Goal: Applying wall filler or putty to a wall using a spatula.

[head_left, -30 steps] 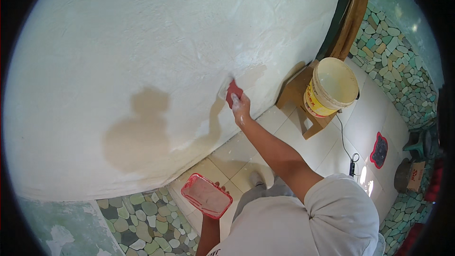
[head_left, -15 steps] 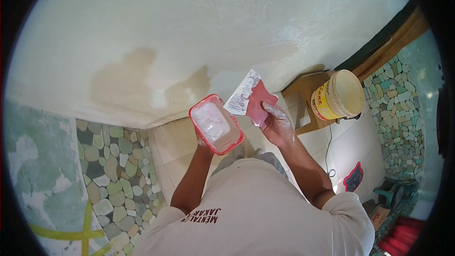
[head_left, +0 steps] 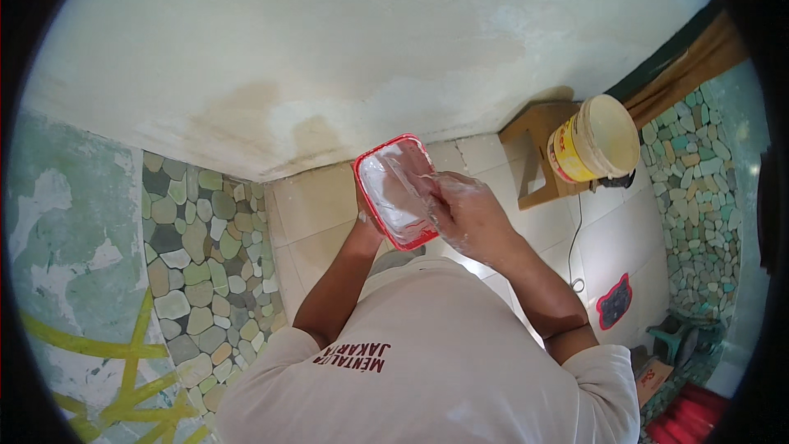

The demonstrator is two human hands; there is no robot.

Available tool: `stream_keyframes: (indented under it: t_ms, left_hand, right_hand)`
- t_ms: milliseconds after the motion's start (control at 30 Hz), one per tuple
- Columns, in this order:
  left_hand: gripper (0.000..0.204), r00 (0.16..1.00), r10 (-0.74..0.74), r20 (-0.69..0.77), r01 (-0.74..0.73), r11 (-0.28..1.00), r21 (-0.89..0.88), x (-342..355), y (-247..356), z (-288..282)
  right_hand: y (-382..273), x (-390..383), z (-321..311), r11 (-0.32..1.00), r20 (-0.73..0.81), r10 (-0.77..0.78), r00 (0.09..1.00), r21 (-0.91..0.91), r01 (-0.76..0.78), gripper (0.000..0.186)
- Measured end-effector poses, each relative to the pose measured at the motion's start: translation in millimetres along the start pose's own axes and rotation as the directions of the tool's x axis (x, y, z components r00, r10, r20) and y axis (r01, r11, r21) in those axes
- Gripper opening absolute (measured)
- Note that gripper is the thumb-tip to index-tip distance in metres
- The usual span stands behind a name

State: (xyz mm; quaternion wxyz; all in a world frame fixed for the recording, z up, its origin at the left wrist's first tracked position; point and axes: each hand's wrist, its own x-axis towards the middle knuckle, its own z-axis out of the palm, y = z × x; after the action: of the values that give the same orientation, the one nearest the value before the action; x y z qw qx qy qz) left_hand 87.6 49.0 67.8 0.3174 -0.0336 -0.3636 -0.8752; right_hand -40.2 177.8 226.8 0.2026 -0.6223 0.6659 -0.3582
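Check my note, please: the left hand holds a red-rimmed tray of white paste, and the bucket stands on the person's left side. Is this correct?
Not quite: the bucket stands on the person's right, as the head view shows. The left hand does hold the red-rimmed tray of white paste.

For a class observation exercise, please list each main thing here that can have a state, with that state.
Red-rimmed tub: uncovered, white paste inside
Scraper: over the tub, blurred
Left hand: holding the tub
Right hand: gripping the scraper, smeared white
Stool: upright
Bucket: uncovered, on the stool
White wall: unevenly toned
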Motion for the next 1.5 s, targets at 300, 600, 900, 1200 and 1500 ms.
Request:
stream_keyframes:
  t_ms: [300,600,900,1200,1500]
  left_hand:
    - [0.032,0.954,-0.025,-0.298,0.130,0.933,0.337,-67.1,5.7,22.4]
    - [0.061,0.949,-0.031,-0.313,0.133,0.941,0.311,-99.9,51.7,-8.9]
    - [0.094,0.988,0.151,-0.030,-0.108,0.818,0.565,-125.1,150.1,-49.9]
    - [0.091,0.992,-0.025,0.125,0.068,0.933,-0.355,-130.2,200.6,-107.5]
    - [0.092,0.937,-0.234,-0.258,0.094,0.884,-0.458,-139.0,189.5,-161.9]
  right_hand:
    - [-40.6,-29.2,38.9,0.999,0.095,0.048,0.994,-0.012,-0.047,0.014]
    - [-97.9,8.5,54.6,0.972,0.303,-0.013,0.953,-0.221,0.083,0.023]
    - [-163.6,57.1,131.3,0.890,0.407,-0.167,0.898,-0.330,0.315,0.028]
    - [-195.3,74.3,167.0,0.987,0.037,-0.032,0.999,-0.153,0.037,0.019]
    - [-197.1,51.4,212.3,0.956,-0.279,0.196,0.940,0.268,-0.119,0.026]
